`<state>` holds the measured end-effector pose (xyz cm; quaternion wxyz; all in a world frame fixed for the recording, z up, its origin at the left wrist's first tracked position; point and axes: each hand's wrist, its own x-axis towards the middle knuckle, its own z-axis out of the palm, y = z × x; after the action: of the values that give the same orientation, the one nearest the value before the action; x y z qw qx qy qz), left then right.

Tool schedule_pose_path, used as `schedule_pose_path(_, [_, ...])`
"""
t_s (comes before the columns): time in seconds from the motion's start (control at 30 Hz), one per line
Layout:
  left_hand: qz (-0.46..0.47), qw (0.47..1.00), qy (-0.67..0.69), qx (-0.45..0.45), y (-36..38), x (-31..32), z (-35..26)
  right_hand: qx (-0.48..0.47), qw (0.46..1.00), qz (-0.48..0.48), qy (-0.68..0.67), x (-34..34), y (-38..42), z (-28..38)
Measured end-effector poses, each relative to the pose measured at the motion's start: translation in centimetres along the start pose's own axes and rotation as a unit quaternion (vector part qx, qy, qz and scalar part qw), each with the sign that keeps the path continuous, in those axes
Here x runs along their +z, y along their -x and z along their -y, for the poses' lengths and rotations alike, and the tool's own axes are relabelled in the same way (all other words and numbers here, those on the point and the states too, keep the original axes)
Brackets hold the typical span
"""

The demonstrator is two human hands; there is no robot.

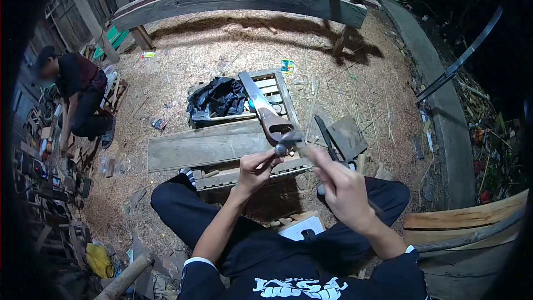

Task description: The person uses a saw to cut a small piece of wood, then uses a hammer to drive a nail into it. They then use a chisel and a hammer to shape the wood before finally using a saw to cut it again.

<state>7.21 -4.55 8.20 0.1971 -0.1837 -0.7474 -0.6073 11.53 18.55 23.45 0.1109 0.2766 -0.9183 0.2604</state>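
I sat with my bent legs point(186, 203) spread around the work. My right hand point(345, 191) was wrapped round the handle of a hammer point(288, 139), whose metal head hung just by the fingertips of my left hand point(255, 171). That left hand was curled, thumb and fingers drawn together, but what it pinched, if anything, I could not tell — it was too small and half hidden. I judged this to be a striking step, the left hand steadying something for the blow. The next move seemed to call for a short, controlled tap — and fingertips kept clear of the hammer's face. Just past my hands lay a saw point(267, 117), handle towards me, its blade reaching over a slatted crate point(287, 98). A plank point(205, 150) lay to its left, a dark blade point(325, 134) to its right. Beyond the plank sat a black plastic bag point(218, 100); farther off stood a workbench point(239, 6).
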Motion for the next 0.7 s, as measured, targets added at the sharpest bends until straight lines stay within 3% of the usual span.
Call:
schedule_pose_path(0.07, [0.004, 1.000, 0.007, 0.019, 0.3, 0.0, 0.6, 0.023, 0.999, 0.039, -0.028, -1.1, -0.8, 0.0])
schedule_pose_path(0.13, [-0.010, 0.999, -0.002, 0.039, 0.0, 0.0, 0.4, 0.006, 0.981, -0.150, -0.124, -2.4, -1.5, 0.6])
schedule_pose_path(0.17, [-0.005, 1.000, -0.019, 0.022, 0.1, -0.1, 0.3, 0.099, 0.938, -0.240, -0.230, -0.6, 0.1, 0.6])
schedule_pose_path(0.2, [-0.003, 1.000, -0.019, 0.019, 0.3, -0.2, 0.1, 0.020, 0.900, -0.342, -0.270, 0.5, 0.3, 0.5])
schedule_pose_path(0.23, [-0.001, 1.000, -0.017, 0.011, 0.5, -0.4, -0.2, -0.011, 0.969, -0.206, -0.137, 0.7, 0.6, 0.4])
schedule_pose_path(0.27, [-0.007, 1.000, -0.016, 0.008, 0.1, -0.4, -0.3, -0.052, 0.997, -0.062, 0.003, 0.7, 0.1, 0.0])
schedule_pose_path(0.4, [-0.010, 0.999, 0.030, 0.006, -0.2, -0.5, -0.5, 0.006, 0.995, -0.097, -0.005, -0.5, -0.9, 0.1])
schedule_pose_path(0.47, [-0.016, 1.000, 0.014, 0.014, 0.3, -0.6, 0.2, 0.028, 0.974, -0.185, -0.129, 0.6, 0.2, 1.0])
schedule_pose_path(0.53, [-0.007, 1.000, 0.013, 0.018, -0.2, -0.5, -0.5, -0.088, 0.982, -0.150, -0.073, 1.1, -0.9, 0.6])
schedule_pose_path(0.57, [0.013, 1.000, -0.024, -0.001, 0.2, -0.9, -0.1, -0.009, 1.000, 0.024, -0.013, 0.4, -0.7, 0.7])
schedule_pose_path(0.6, [0.016, 1.000, -0.022, -0.006, 0.7, -0.8, -0.2, 0.088, 0.990, 0.060, -0.089, 0.3, -1.1, 0.8])
schedule_pose_path(0.67, [0.006, 1.000, -0.019, 0.019, 0.1, -0.7, -0.2, -0.039, 0.988, -0.117, -0.091, -1.3, -2.2, 1.2])
schedule_pose_path(0.7, [0.002, 1.000, -0.013, 0.021, 0.1, -0.8, -0.4, 0.004, 0.971, -0.173, -0.168, -1.1, -1.2, 0.8])
